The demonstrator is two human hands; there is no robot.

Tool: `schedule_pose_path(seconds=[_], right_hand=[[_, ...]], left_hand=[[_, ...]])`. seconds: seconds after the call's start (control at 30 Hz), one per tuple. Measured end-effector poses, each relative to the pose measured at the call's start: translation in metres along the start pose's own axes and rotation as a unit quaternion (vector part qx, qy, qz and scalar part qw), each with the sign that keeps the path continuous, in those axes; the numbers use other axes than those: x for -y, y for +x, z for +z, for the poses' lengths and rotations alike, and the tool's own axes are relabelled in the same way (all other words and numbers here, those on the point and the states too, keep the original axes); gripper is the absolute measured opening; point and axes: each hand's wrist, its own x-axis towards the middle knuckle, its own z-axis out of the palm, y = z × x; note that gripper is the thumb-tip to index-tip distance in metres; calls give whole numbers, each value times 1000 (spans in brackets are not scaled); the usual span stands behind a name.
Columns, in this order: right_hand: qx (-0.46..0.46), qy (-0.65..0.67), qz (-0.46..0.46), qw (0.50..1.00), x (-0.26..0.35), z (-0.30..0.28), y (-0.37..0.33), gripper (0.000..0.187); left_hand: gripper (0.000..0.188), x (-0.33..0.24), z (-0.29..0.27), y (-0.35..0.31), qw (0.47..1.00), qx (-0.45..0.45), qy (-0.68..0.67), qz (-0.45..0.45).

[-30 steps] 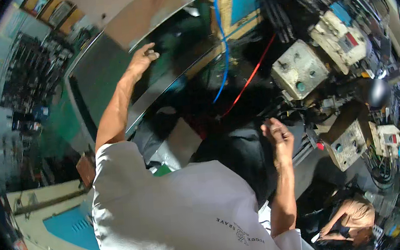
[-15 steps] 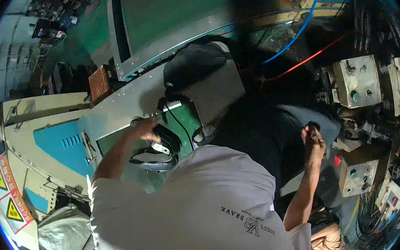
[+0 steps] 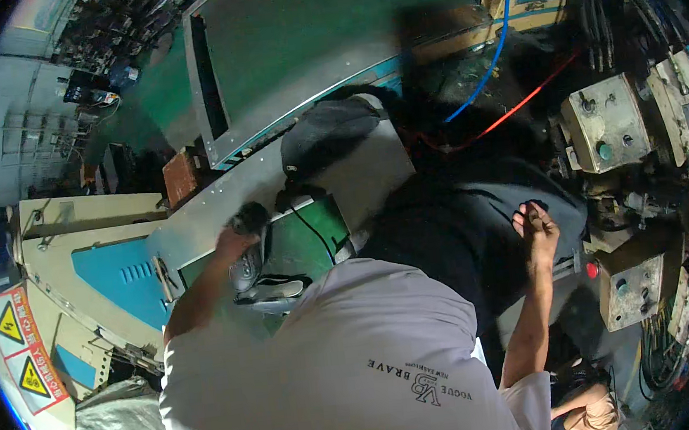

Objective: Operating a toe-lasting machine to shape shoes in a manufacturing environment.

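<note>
My left hand (image 3: 234, 244) is closed round a dark shoe (image 3: 246, 267), held over the opening in the grey metal bench. Beside it, lower in the opening, lies a second shoe (image 3: 279, 291) with a pale part showing. My right hand (image 3: 538, 228) is over my dark-trousered leg (image 3: 490, 222) at the right, its fingers bent and pinched on a small black object (image 3: 533, 206) too small to name. A black cap-like cloth thing (image 3: 329, 138) lies on the bench, and a thin black cord (image 3: 310, 231) hangs from beside it.
Metal control boxes (image 3: 608, 125) with knobs stand at the right, a lower box (image 3: 638, 290) beneath them. A blue hose (image 3: 485, 77) and a red hose (image 3: 521, 105) cross behind. Left are a cream-and-blue machine cabinet (image 3: 97, 230) and grey cloth (image 3: 120, 427). Another person (image 3: 589, 409) is at lower right.
My left hand has closed on the dark shoe and shifted slightly left and down, turning the shoe more upright. My right hand keeps its pinch near my leg. The view has tilted a little.
</note>
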Motion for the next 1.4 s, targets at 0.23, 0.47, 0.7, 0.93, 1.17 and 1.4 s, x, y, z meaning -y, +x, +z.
schedule_pose_path(seconds=[0.23, 0.47, 0.7, 0.93, 1.17, 1.4], right_hand=[[78, -57, -87, 992, 46, 82, -25, 40], [393, -40, -140, 908, 107, 222, -65, 65], [-3, 78, -252, 965, 123, 141, -90, 88], [-410, -140, -226, 872, 63, 74, -142, 75], [-390, -14, -79, 917, 19, 66, -193, 62], [-349, -82, -84, 930, 12, 50, -203, 63]], left_hand=[[80, -89, -163, -13, 879, -67, -441, 168], [88, -419, -59, 46, 636, 130, -716, 257], [74, -619, 120, -41, 613, 572, -490, 238], [49, -630, 229, -124, 672, 602, -258, 346], [48, -629, 243, -117, 628, 654, -45, 419], [50, -633, 250, -129, 679, 482, 112, 542]])
